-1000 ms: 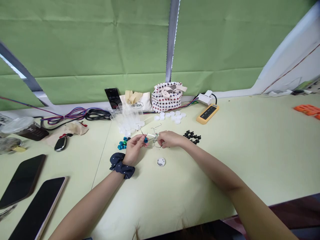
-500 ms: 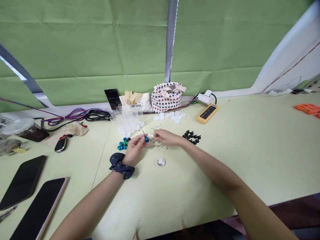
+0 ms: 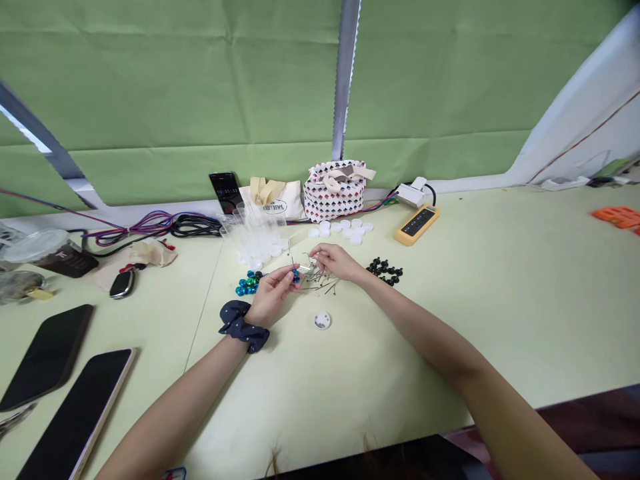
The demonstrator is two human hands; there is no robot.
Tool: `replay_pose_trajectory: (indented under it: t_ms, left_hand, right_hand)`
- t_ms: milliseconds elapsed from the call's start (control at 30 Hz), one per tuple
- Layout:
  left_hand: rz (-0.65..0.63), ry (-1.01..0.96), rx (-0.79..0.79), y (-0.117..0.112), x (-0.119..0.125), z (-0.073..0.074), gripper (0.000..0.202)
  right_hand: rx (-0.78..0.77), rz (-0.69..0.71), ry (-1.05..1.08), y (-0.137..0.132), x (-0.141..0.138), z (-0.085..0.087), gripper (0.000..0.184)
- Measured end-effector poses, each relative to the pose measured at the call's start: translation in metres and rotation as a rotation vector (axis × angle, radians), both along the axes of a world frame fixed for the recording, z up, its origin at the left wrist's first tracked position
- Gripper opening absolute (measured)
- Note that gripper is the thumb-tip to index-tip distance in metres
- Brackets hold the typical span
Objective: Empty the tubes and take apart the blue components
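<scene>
My left hand (image 3: 274, 292), with a dark dotted scrunchie (image 3: 243, 327) at its wrist, pinches a small shiny blue metal part (image 3: 296, 275). A thin metal rod (image 3: 291, 253) stands up from that part. My right hand (image 3: 336, 262) is just to the right, its fingertips drawn together above scattered thin metal rods and keys (image 3: 325, 285); whatever they hold is too small to make out. Several blue and green metal parts (image 3: 247, 285) lie left of my left hand. Several black knob-like parts (image 3: 385, 270) are beside my right wrist. A small round white cap (image 3: 323, 321) with tiny pieces inside sits nearer me.
Clear plastic tubes (image 3: 253, 230) and white caps (image 3: 345, 230) are behind the hands. Farther back stand a phone timer (image 3: 225, 190), a patterned pouch (image 3: 335, 192) and a yellow power strip (image 3: 417, 225). Two phones (image 3: 77, 413), a car key (image 3: 121, 283) and a drink cup (image 3: 53, 253) lie left.
My right hand has risen slightly and moved a little right, away from the blue part. My left hand still holds that part, and the rod in it now stands more upright.
</scene>
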State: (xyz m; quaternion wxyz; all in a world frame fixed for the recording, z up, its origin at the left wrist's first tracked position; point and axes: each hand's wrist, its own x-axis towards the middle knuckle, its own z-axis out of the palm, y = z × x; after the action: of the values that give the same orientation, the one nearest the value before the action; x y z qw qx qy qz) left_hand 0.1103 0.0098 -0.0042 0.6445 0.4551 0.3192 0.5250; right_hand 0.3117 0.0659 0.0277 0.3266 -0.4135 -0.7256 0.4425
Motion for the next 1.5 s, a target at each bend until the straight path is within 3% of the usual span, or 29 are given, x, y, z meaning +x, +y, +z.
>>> replay_pose_trajectory:
  t_ms: [233, 433, 900, 1033, 1200, 1367, 1500]
  left_hand:
    - [0.040, 0.084, 0.026, -0.001, 0.001, 0.000, 0.025]
    - [0.034, 0.042, 0.014, -0.002, 0.003, 0.006, 0.023]
    - [-0.013, -0.014, 0.002, -0.001, 0.004, 0.003, 0.015]
    - [-0.053, -0.067, -0.021, 0.000, 0.003, 0.004, 0.016]
    - [-0.084, -0.110, -0.036, 0.000, 0.001, 0.004, 0.020]
    - [-0.087, -0.090, -0.046, 0.001, 0.000, 0.004, 0.021]
    - [-0.087, -0.076, -0.061, 0.001, 0.000, 0.005, 0.020]
  right_hand:
    - [0.061, 0.135, -0.255, -0.043, 0.009, 0.023, 0.018]
    - [0.127, 0.213, -0.458, -0.076, 0.013, 0.019, 0.013]
    - [0.239, 0.365, -0.602, -0.093, 0.013, 0.021, 0.020]
    - [0.199, 0.423, -0.642, -0.098, 0.010, 0.017, 0.018]
    - [0.248, 0.329, -0.618, -0.094, 0.003, 0.013, 0.017]
    - [0.183, 0.332, -0.657, -0.086, -0.006, 0.008, 0.013]
    - [0.241, 0.331, -0.731, -0.085, -0.011, 0.003, 0.019]
